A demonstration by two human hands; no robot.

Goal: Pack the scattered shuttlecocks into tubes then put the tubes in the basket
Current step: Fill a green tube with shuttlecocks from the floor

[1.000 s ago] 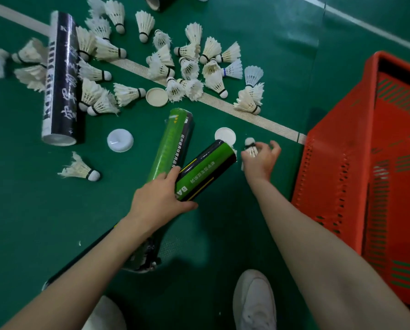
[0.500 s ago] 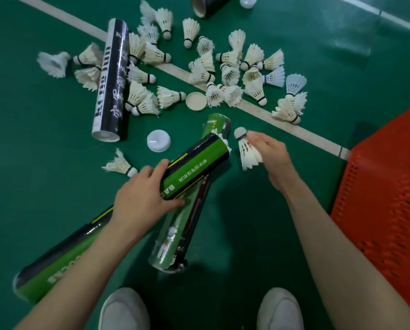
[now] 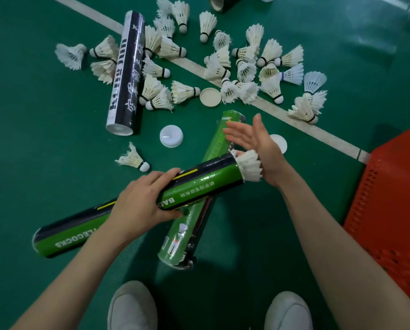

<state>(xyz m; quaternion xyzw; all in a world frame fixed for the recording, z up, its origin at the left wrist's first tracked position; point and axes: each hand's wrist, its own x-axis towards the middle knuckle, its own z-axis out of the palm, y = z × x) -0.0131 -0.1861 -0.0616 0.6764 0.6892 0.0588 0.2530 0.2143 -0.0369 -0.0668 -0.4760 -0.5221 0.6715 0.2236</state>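
My left hand (image 3: 142,206) grips a green and black tube (image 3: 199,184) around its middle, held above the floor. A white shuttlecock (image 3: 249,166) sticks feathers-out from the tube's open right end. My right hand (image 3: 258,148) is open with straight fingers, its palm against the feathers. A second green tube (image 3: 187,232) lies on the floor beneath the held one. A black tube (image 3: 125,75) lies at the left. Several loose shuttlecocks (image 3: 244,67) are scattered across the floor beyond, and one (image 3: 133,159) lies alone near my left hand.
The red basket (image 3: 389,210) stands at the right edge. White tube lids lie on the green floor: one (image 3: 171,136) by the black tube, one (image 3: 210,97) among the shuttlecocks, one (image 3: 279,142) behind my right hand. Another tube end (image 3: 218,2) shows at the top. My white shoes (image 3: 133,306) are below.
My right hand brought the shuttlecock to the held tube's mouth, let it go and now presses it with an open palm. The left hand tilted the tube toward the right.
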